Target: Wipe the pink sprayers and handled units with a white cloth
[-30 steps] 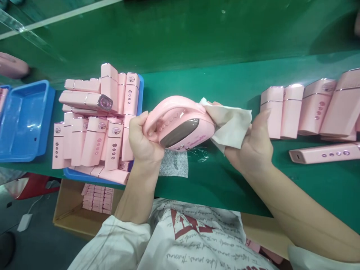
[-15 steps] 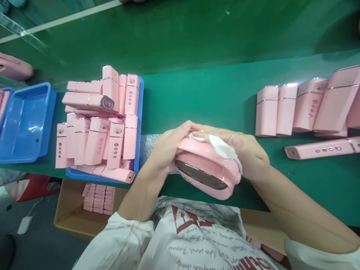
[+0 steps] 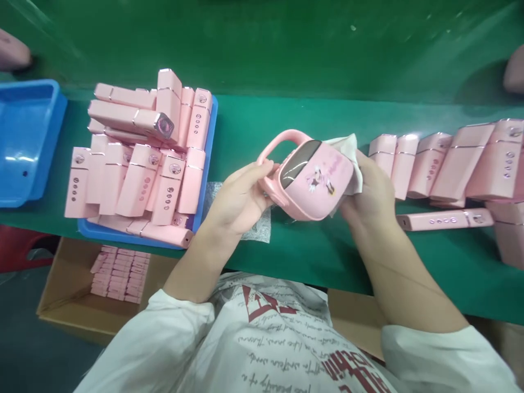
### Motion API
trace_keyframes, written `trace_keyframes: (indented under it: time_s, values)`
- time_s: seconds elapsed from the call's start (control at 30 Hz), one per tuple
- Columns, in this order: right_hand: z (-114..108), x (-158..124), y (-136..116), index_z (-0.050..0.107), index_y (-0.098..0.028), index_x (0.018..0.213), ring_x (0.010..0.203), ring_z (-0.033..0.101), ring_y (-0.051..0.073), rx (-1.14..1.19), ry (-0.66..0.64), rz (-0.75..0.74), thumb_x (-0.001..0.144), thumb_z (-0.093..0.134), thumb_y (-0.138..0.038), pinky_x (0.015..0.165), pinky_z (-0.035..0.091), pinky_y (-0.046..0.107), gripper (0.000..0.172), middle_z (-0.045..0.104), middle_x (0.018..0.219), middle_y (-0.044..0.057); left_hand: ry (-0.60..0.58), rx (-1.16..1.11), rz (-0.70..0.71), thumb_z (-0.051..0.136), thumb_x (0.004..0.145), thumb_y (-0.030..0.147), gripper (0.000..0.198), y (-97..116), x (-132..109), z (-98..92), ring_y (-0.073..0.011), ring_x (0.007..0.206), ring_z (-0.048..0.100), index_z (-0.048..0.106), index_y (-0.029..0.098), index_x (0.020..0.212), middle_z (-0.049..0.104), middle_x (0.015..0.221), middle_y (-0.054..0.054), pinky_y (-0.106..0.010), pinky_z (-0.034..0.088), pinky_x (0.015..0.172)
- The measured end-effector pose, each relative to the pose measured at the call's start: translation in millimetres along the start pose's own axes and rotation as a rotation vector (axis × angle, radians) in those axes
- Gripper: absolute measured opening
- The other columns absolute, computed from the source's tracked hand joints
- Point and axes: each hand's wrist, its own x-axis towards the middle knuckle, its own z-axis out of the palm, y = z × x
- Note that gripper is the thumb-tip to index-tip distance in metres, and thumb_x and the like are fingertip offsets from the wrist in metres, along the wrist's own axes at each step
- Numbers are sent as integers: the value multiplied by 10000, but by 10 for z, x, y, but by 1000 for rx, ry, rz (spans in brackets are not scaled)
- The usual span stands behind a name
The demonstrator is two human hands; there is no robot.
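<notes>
Between my hands is a pink speaker-like device (image 3: 317, 183) with a loop handle, a dark glossy panel and a cartoon print on its face. My left hand (image 3: 245, 199) grips it at the handle's base, thumb on top. On its far right side, my right hand (image 3: 366, 191) presses a white cloth (image 3: 347, 155) against the body; those fingers are partly hidden behind cloth and device. A clear bubble-wrap piece (image 3: 257, 228) lies on the green table below my left hand.
A blue tray (image 3: 208, 164) heaped with pink microphone-like sticks (image 3: 137, 177) stands at left, beside another blue tray (image 3: 28, 188). Several pink sticks (image 3: 462, 164) stand at right, one lying flat (image 3: 446, 220). Below the table edge is a cardboard box (image 3: 61, 305) with pink pieces.
The pink device has been turned and raised, so its handle and printed face now show. My right hand has moved with the cloth to its right side. The view has shifted slightly.
</notes>
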Motion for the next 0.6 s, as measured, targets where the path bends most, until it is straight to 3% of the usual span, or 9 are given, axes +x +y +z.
trace_keyframes:
  time_s: [0.07, 0.1, 0.23, 0.37, 0.47, 0.6]
  values:
    - [26, -69, -23, 667, -249, 912, 953, 657, 227, -57, 95, -83, 910, 477, -386, 865, 537, 422, 235, 685, 906, 6, -3, 22, 15, 649, 789, 259, 195, -30, 8, -3, -152, 634, 612, 605, 141, 640, 612, 659, -36, -296, 514, 628]
    - [46, -117, -49, 670, -260, 980, 1024, 638, 231, -133, 81, -173, 930, 446, -367, 927, 507, 440, 253, 685, 975, 4, -5, 27, 19, 662, 785, 284, 225, -41, 11, -2, -175, 670, 628, 598, 141, 624, 617, 661, -49, -316, 521, 655]
    - [134, -294, -133, 581, -318, 1246, 1284, 471, 254, -477, -175, -591, 950, 391, -277, 1107, 335, 510, 354, 584, 1289, -12, 10, -17, 18, 677, 776, 306, 206, -53, 22, -6, -209, 739, 645, 616, 139, 671, 628, 675, -62, -357, 522, 716]
    - [164, -326, -104, 489, -376, 1328, 1312, 435, 284, -745, -303, -858, 890, 516, -291, 1085, 357, 538, 447, 551, 1336, -16, 0, -62, -13, 615, 802, 264, 122, -41, 40, -22, -184, 680, 627, 631, 155, 750, 603, 631, -30, -353, 514, 708]
    - [149, -279, -57, 453, -374, 1348, 1329, 409, 301, -842, -266, -836, 869, 540, -408, 1081, 347, 563, 488, 514, 1373, 10, -1, -57, -30, 588, 785, 237, 91, -44, 65, -38, -189, 679, 623, 636, 168, 820, 597, 623, -20, -354, 511, 708]
    - [110, -200, 62, 349, -304, 1422, 1394, 305, 279, -652, -161, -593, 909, 354, -573, 1137, 234, 551, 579, 385, 1470, 50, -17, -58, -9, 567, 734, 223, 239, -74, 129, -69, -216, 729, 634, 635, 188, 960, 627, 677, -26, -373, 512, 722]
